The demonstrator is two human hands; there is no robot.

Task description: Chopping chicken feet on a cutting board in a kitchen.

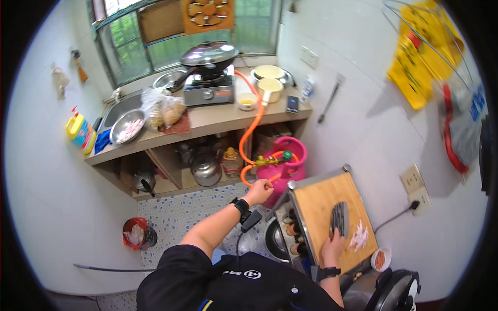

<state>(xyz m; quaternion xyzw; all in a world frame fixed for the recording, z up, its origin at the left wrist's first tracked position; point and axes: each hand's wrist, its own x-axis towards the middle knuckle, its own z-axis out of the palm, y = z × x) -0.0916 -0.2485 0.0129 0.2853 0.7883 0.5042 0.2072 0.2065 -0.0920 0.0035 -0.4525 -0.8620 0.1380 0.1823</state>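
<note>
My right hand (332, 247) grips the handle of a wide-bladed kitchen knife (339, 217), whose blade lies over the wooden cutting board (319, 194). Just right of the blade, pale raw chicken feet or similar meat pieces (359, 236) rest on the board. My left hand (261, 191) is raised in front of the pink gas cylinder (278, 186), its fingers curled; whether it holds anything small cannot be told. A white bowl of reddish bits (380, 259) stands beside the board's near right corner.
On the counter (214, 120) are a gas stove (209, 93) with a lidded wok (210, 54), a steel bowl of pale meat (128, 126) and plastic bags (161, 107). An orange hose (253, 124) hangs to the cylinder. A rice cooker (397, 291) stands near right, a bin (136, 235) left.
</note>
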